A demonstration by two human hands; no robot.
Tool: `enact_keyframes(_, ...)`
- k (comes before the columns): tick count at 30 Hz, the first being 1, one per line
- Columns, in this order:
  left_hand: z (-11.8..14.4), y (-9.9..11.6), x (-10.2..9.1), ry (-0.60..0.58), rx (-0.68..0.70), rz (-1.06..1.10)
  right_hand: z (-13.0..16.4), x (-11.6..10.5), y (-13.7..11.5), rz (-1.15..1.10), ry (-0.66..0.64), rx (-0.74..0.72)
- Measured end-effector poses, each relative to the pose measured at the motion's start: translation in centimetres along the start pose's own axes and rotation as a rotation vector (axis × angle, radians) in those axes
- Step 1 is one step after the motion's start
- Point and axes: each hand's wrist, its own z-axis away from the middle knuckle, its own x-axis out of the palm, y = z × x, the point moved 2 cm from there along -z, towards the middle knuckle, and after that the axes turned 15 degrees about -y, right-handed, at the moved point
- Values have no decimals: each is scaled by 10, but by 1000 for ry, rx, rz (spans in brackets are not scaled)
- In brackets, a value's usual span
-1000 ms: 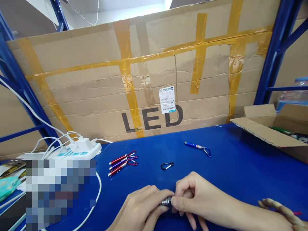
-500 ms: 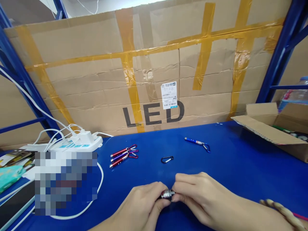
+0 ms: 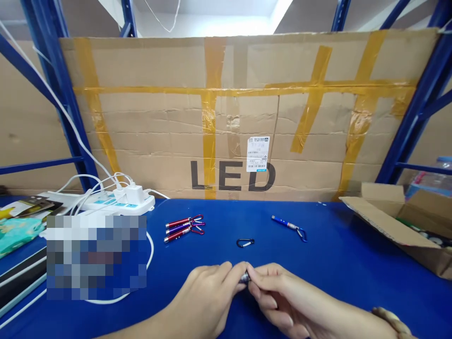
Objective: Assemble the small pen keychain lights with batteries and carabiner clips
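Low in the middle of the frame I see my left hand (image 3: 208,294) and right hand (image 3: 278,294) meeting fingertip to fingertip over the blue table (image 3: 353,263). Both are curled nearly closed, each pinching one end of a small silver-and-dark cylinder (image 3: 244,278), which sits right between thumbs and forefingers, just above the tabletop; most of it is hidden, so I cannot tell exactly what it is.

A little above the hands, at centre frame, a black carabiner clip (image 3: 245,243) lies alone on the table. Left of it rest three small keychain torches (image 3: 183,228), red and purple, touching side by side. Up and to the right lies a blue keychain torch (image 3: 288,227), well apart from the rest.

At left I see a white power strip (image 3: 106,203) with plugs and cables. An open cardboard box (image 3: 395,221) sits at the right edge. A large taped carton marked LED (image 3: 233,141) stands behind everything.
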Motion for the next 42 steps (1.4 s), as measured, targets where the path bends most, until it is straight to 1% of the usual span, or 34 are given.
enact_keyframes(2, -1, -1, 1, -51, -29, 47, -2, -1, 2, 15, 20, -28)
enact_keyframes(4, -2, -2, 2, -100, -65, 88, -6, -3, 7, 106, 20, -52)
enact_keyframes(5, -2, -2, 1, -120, -83, 120, -9, -5, 9, 180, 19, -63)
enact_keyframes(6, -2, -2, 1, -133, -100, 162, -11, -7, 12, 291, 7, -58)
enact_keyframes(7, -2, -2, 0, -139, -113, 212, -12, -9, 12, 423, 22, -81)
enact_keyframes(9, -1, -2, -3, -123, -127, 295, -12, -15, 10, 669, 152, -179)
enact_keyframes(10, -1, -2, -5, -114, -134, 316, -10, -18, 7, 818, 236, -241)
enact_keyframes(12, 0, -2, -7, -112, -150, 331, -4, -18, -1, 1122, 377, -460)
enact_keyframes(14, 1, -4, -10, -120, -156, 339, 2, -17, -5, 1283, 453, -587)
enact_keyframes(16, 2, -6, -11, -127, -154, 358, 5, -16, -6, 1333, 467, -627)
enact_keyframes(18, 3, -8, -12, -135, -160, 380, 6, -16, -4, 1316, 461, -616)
enact_keyframes(20, 3, -11, -12, -142, -174, 399, 3, -16, -1, 1247, 455, -563)
enact_keyframes(23, 2, -13, -11, -154, -177, 429, -4, -20, 6, 1045, 410, -402)
enact_keyframes(26, 1, -14, -9, -171, -170, 448, -11, -24, 12, 791, 318, -239)
enact_keyframes(29, 0, -15, -7, -178, -163, 480, -13, -27, 12, 625, 236, -131)
enact_keyframes(34, 1, -15, -5, -162, -175, 517, -8, -26, 4, 493, 187, -87)
enact_keyframes(38, 1, -16, -4, -167, -179, 529, -5, -24, 1, 436, 170, -66)
enact_keyframes(42, 1, -17, -3, -178, -171, 545, -4, -25, 1, 420, 150, -77)
